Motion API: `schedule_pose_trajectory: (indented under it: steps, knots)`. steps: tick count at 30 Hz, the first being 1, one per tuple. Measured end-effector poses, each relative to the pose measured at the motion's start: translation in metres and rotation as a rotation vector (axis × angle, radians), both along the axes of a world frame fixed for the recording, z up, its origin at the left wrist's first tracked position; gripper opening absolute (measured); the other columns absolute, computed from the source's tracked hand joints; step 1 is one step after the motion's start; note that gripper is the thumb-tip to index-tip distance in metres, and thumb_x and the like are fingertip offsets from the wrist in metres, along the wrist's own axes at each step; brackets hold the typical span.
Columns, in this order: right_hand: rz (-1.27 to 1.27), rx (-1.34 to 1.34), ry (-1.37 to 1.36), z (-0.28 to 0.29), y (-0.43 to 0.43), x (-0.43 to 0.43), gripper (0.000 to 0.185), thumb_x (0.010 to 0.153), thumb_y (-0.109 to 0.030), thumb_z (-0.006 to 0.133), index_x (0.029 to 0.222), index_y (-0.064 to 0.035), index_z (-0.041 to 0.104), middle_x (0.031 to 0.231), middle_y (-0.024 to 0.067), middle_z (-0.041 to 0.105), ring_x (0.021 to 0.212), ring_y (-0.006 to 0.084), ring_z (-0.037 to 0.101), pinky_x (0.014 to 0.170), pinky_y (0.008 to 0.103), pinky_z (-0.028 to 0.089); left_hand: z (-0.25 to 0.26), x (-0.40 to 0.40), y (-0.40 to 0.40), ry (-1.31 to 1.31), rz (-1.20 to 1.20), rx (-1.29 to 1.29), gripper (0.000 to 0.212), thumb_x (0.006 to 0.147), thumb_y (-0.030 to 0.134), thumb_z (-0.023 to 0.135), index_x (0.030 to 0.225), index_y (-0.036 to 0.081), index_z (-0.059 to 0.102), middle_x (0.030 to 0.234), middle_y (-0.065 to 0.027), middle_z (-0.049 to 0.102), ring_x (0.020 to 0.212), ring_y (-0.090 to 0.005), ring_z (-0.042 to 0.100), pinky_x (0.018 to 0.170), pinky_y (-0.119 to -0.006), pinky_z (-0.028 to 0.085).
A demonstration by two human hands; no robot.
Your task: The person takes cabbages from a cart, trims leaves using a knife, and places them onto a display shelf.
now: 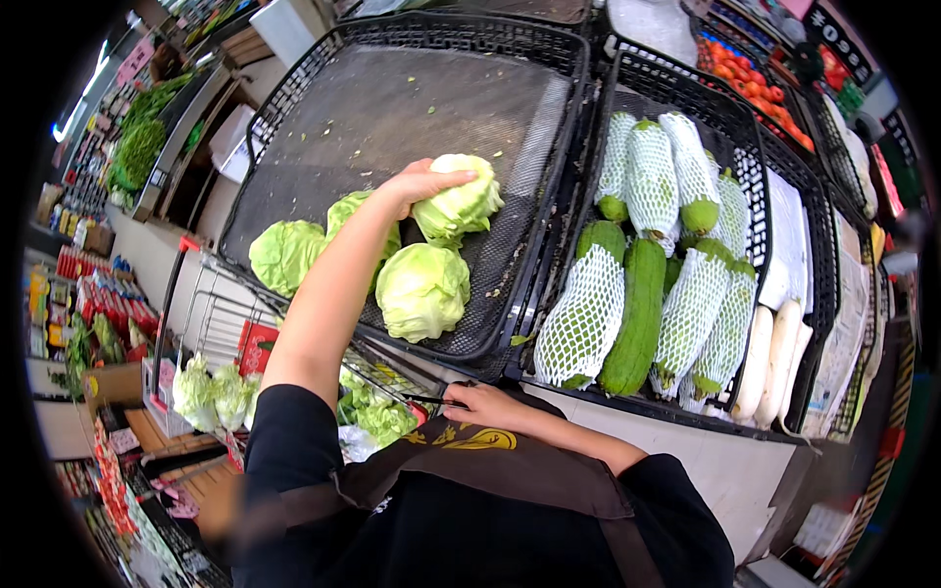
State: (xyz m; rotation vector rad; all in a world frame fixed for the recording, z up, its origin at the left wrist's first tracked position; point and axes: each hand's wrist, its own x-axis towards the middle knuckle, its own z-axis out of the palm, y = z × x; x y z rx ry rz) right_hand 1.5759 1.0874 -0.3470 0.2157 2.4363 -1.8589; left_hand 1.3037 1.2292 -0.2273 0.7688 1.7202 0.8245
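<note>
My left hand point(425, 187) grips a pale green head of lettuce point(463, 202) from above, its thumb lying across the top. The lettuce is in the front part of a large black plastic crate point(412, 103) with a dark mesh liner. Right below it sits a rounder lettuce head point(423, 292). Two more heads, a left one point(285, 256) and one partly hidden by my forearm point(353, 213), lie to the left. My right hand point(485, 406), close to my apron, is closed around a thin dark object point(437, 400); its kind is unclear.
A second black crate point(544, 353) at the right holds green gourds point(634, 323), most in white foam netting. White radishes point(772, 360) lie beyond. Shopping carts with leafy vegetables point(378, 411) stand at the lower left. Tomatoes point(742, 81) are at the far right.
</note>
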Motion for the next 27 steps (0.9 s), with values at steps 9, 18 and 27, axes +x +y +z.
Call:
schedule_pose_trajectory:
  steps: [9, 18, 27]
  knots:
    - [0.111, -0.079, -0.176, 0.009, 0.001, -0.014, 0.017, 0.087, -0.019, 0.059, 0.095, -0.0046, 0.053, 0.078, 0.0049, 0.061, 0.069, 0.0100, 0.057, 0.061, 0.0250, 0.044, 0.021, 0.025, -0.015, 0.592, 0.029, 0.404, 0.106, 0.056, 0.062, 0.073, 0.130, -0.004, 0.037, 0.132, -0.0230, 0.041, 0.122, -0.0325, 0.041, 0.100, -0.038, 0.035]
    - [-0.050, -0.455, -0.319, -0.023, -0.022, -0.014, 0.019, 0.093, -0.021, 0.048, 0.106, -0.0068, 0.049, 0.081, -0.0010, 0.052, 0.075, 0.0062, 0.050, 0.065, 0.0207, 0.041, -0.003, 0.086, -0.304, 0.844, 0.259, 1.152, 0.032, 0.071, 0.023, 0.071, 0.098, 0.009, 0.059, 0.100, -0.0087, 0.060, 0.092, -0.0248, 0.059, 0.077, -0.034, 0.049]
    - [-0.105, -0.548, -0.510, 0.002, -0.088, -0.067, 0.011, 0.094, -0.020, 0.048, 0.095, -0.0088, 0.050, 0.063, -0.0075, 0.037, 0.055, 0.0000, 0.032, 0.047, 0.0163, 0.023, -0.267, -0.016, -0.425, 0.584, 0.997, -0.196, 0.079, 0.061, 0.022, 0.075, 0.126, 0.005, 0.034, 0.121, -0.0216, 0.041, 0.112, -0.0369, 0.042, 0.094, -0.041, 0.038]
